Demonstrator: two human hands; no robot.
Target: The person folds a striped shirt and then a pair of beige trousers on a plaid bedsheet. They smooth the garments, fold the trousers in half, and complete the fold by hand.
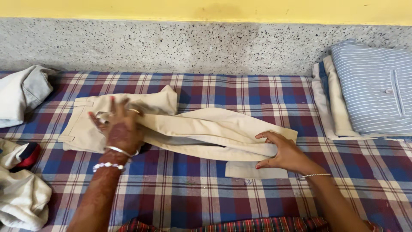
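**Beige trousers held at both ends on a checked bed cover**

Surface: a bed or mattress covered in a blue, red and white checked cloth [193,189], set against a speckled grey wall base with a yellow band above.

Main item: a pair of beige trousers [201,129], lying across the middle of the cloth, waist end to the left, legs running right. Legs lie one over the other and look partly folded, with a loose flap turned up near the waist.

Left hand [120,126]: laid on the waist end, fingers spread and pressing the cloth down, a fold of fabric gathered under the fingertips. Reads as an anchor, keeping that end from sliding. Bangles and a bead bracelet on the wrist.

Right hand [283,154]: clenched lightly around the leg ends, thumb below, fingers curled over the top edge. The hem end is lifted a little off the cover; a flat piece of the same beige cloth shows beneath it. Thin bangle at the wrist. Holding both ends keeps the length taut and the layers lined up.

Around: a stack of folded garments [369,94] at far right, a blue-and-white striped shirt on top, well apart from the trousers. A crumpled grey garment [23,92] at far left, and pale bunched cloth [21,193] lower left with a bit of red showing.
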